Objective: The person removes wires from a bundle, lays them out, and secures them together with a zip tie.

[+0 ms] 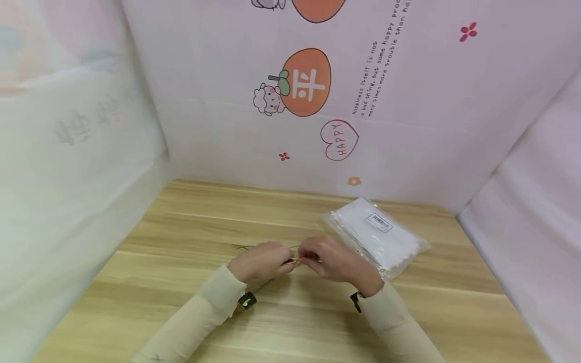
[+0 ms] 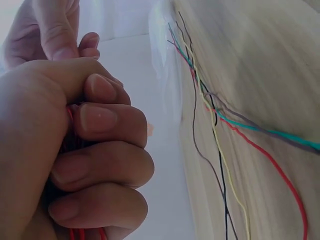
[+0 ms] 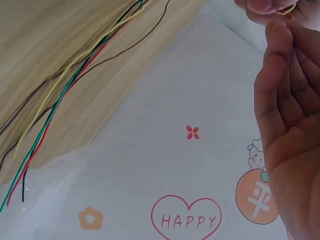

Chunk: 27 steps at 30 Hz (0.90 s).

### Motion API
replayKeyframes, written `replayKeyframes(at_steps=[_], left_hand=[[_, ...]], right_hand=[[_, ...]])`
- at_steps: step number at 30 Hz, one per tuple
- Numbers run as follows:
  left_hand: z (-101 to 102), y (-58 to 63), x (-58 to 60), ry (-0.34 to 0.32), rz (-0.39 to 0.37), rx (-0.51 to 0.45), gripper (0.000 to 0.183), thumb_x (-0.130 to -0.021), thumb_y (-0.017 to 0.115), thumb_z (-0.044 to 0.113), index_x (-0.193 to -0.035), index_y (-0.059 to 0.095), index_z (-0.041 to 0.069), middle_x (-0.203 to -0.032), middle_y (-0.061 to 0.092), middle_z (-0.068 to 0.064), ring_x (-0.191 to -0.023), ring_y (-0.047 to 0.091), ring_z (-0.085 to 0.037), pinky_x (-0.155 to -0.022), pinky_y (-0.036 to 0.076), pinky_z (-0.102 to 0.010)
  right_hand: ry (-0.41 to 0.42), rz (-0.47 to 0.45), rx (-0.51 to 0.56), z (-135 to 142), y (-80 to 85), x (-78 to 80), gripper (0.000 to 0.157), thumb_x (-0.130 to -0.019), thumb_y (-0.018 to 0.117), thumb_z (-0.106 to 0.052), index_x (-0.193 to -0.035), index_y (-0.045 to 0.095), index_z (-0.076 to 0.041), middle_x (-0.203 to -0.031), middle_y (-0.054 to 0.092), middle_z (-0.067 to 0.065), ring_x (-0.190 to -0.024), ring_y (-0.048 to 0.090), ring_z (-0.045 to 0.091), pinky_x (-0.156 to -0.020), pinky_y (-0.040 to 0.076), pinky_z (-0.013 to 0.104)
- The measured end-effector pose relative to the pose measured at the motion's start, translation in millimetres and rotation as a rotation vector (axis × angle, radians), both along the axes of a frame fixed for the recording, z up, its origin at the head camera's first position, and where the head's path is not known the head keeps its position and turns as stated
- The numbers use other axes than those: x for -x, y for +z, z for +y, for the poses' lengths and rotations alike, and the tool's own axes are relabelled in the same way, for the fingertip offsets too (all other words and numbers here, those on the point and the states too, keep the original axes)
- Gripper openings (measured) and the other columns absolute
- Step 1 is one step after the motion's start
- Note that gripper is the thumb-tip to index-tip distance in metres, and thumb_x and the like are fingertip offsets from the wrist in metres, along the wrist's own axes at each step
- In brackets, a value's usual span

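Near the middle of the table, my left hand (image 1: 262, 259) grips a bundle of thin coloured cords. In the left wrist view, red strands show in its palm beneath the curled fingers (image 2: 115, 162). Close beside it, my right hand (image 1: 330, 258) pinches a yellow cord (image 1: 296, 260) between thumb and fingertips. The exact point of the pinch is partly hidden. Loose lengths lie over the tabletop in the left wrist view: a red cord (image 2: 270, 161), a teal cord (image 2: 270, 132), a pale yellow cord (image 2: 226, 167), and several dark ones.
A clear plastic bag (image 1: 379, 234) with white contents and a barcode label lies behind my right hand. The wooden table (image 1: 299, 327) is bounded by a printed white backdrop (image 1: 218, 136) behind and pale fabric at both sides.
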<state>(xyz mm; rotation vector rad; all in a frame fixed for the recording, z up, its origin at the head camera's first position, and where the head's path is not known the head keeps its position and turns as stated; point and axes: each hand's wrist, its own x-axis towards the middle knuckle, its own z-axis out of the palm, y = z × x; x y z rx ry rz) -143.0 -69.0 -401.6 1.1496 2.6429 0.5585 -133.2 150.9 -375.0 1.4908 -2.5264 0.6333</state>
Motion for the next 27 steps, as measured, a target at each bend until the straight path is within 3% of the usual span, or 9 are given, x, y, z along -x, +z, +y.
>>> replayKeyframes(at_steps=[5, 11, 17, 21, 27], left_hand=[[9, -0.9, 1.4, -0.031, 0.005, -0.007, 0.041, -0.106, 0.054, 0.016, -0.067, 0.043, 0.021, -0.06, 0.033, 0.011, -0.054, 0.03, -0.003, -0.055, 0.029, -0.019], [4, 0.9, 0.2, 0.002, -0.02, 0.021, 0.043, -0.106, 0.056, 0.015, -0.066, 0.041, 0.022, -0.059, 0.032, 0.011, -0.052, 0.028, -0.002, -0.052, 0.026, -0.018], [0, 1.6, 2.0, -0.002, -0.018, 0.02, 0.037, -0.107, 0.054, 0.018, -0.07, 0.049, 0.02, -0.062, 0.037, 0.01, -0.054, 0.033, -0.004, -0.054, 0.03, -0.019], [-2, 1.9, 3.1, 0.023, 0.017, 0.04, 0.035, -0.106, 0.055, 0.019, -0.072, 0.052, 0.019, -0.064, 0.04, 0.009, -0.057, 0.036, -0.006, -0.056, 0.033, -0.022], [-1, 2.5, 2.6, 0.023, 0.005, 0.041, 0.036, -0.107, 0.053, 0.019, -0.071, 0.053, 0.018, -0.062, 0.038, 0.009, -0.055, 0.035, -0.006, -0.054, 0.033, -0.022]], right_hand=[[-0.028, -0.012, 0.014, 6, -5.8, -1.4, 0.01, -0.095, 0.076, -0.005, -0.09, 0.073, -0.013, -0.08, 0.068, -0.008, -0.072, 0.055, -0.003, -0.066, 0.05, 0.015], [0.007, -0.023, 0.042, -2, -9.8, 2.4, 0.008, -0.097, 0.075, -0.007, -0.094, 0.074, -0.013, -0.085, 0.072, -0.006, -0.076, 0.059, -0.002, -0.069, 0.052, 0.016], [0.012, 0.04, 0.059, 6, -7.3, 7.1, 0.018, -0.093, 0.074, 0.004, -0.084, 0.069, -0.011, -0.076, 0.065, -0.005, -0.069, 0.052, -0.001, -0.063, 0.048, 0.016], [-0.017, 0.034, 0.054, 14, -6.5, 10.8, 0.023, -0.09, 0.073, 0.008, -0.081, 0.067, -0.011, -0.072, 0.059, -0.007, -0.066, 0.047, -0.001, -0.06, 0.044, 0.016], [-0.028, 0.03, 0.048, 13, -9.9, 11.7, 0.011, -0.094, 0.075, -0.002, -0.089, 0.073, -0.012, -0.08, 0.069, -0.007, -0.072, 0.059, -0.001, -0.065, 0.052, 0.016]])
